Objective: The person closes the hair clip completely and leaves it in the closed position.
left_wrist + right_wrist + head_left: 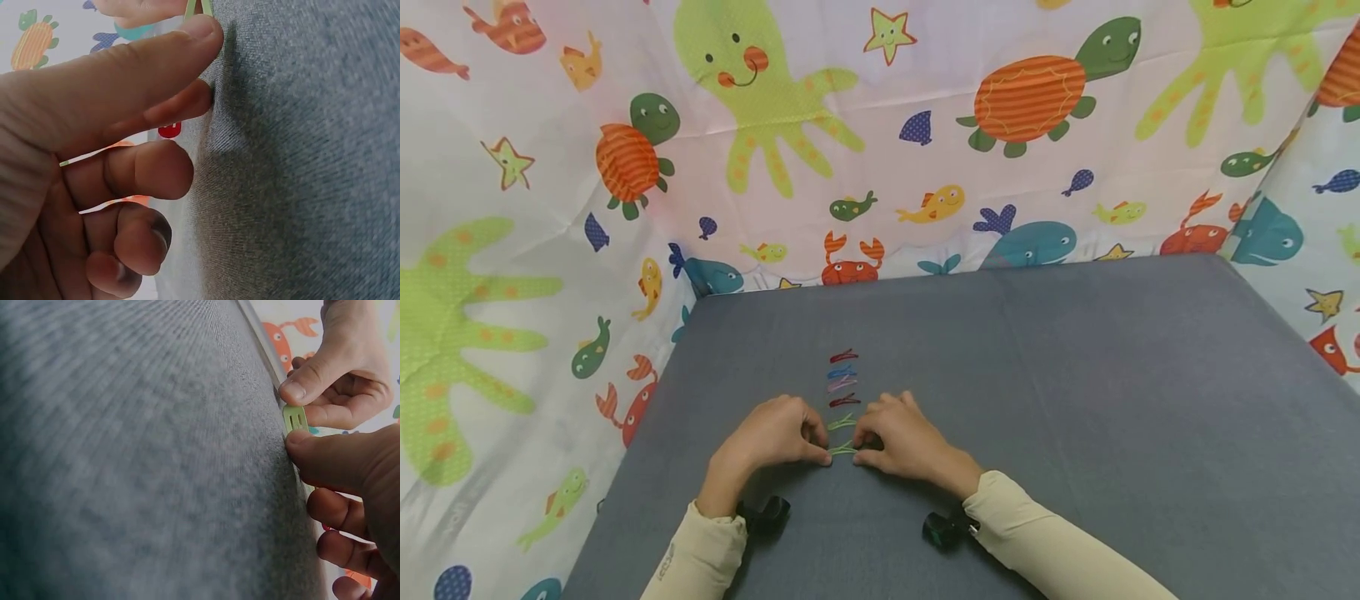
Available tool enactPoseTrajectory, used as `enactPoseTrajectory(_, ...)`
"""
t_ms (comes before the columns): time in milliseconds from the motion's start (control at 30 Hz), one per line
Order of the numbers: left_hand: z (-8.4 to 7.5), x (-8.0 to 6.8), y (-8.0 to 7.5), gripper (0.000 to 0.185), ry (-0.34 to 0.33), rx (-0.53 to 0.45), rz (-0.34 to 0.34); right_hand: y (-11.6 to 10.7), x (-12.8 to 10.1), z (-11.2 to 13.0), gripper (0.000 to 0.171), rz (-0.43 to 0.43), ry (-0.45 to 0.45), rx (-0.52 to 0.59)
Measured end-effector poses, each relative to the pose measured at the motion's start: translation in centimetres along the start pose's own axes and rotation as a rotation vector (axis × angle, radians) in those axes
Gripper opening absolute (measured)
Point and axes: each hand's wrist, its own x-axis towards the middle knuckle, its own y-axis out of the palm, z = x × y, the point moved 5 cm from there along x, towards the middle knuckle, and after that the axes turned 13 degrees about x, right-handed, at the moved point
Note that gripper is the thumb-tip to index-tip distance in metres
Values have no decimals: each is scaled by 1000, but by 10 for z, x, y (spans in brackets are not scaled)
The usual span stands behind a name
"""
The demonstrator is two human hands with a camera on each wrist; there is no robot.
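Observation:
A light green hair clip lies on the grey table, nearest me in a short column of clips. My left hand pinches its left end with thumb and forefinger. My right hand pinches its right end. In the right wrist view the green clip shows between the left hand's thumb and the right thumb. The left wrist view shows my left thumb stretched toward the clip, with the other fingers curled.
Beyond the held clip lie another green clip, a dark red clip, then pink, blue and red clips. A sea-animal print cloth walls the table at the back and sides.

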Motion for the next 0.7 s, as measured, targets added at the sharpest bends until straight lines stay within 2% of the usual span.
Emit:
enactPoseTrajectory(233,-4,1,1,11,44,7,-16,1,1,1,10,4,5,-4)
enactPoseTrajectory(533,-6,2,4,7,54,9,-17,1,-1,0,12,-20,-3,31)
enactPoseTrajectory(700,-10,2,4,5,81,-7,-19,-1,-3,-2,12,-35,-2,60)
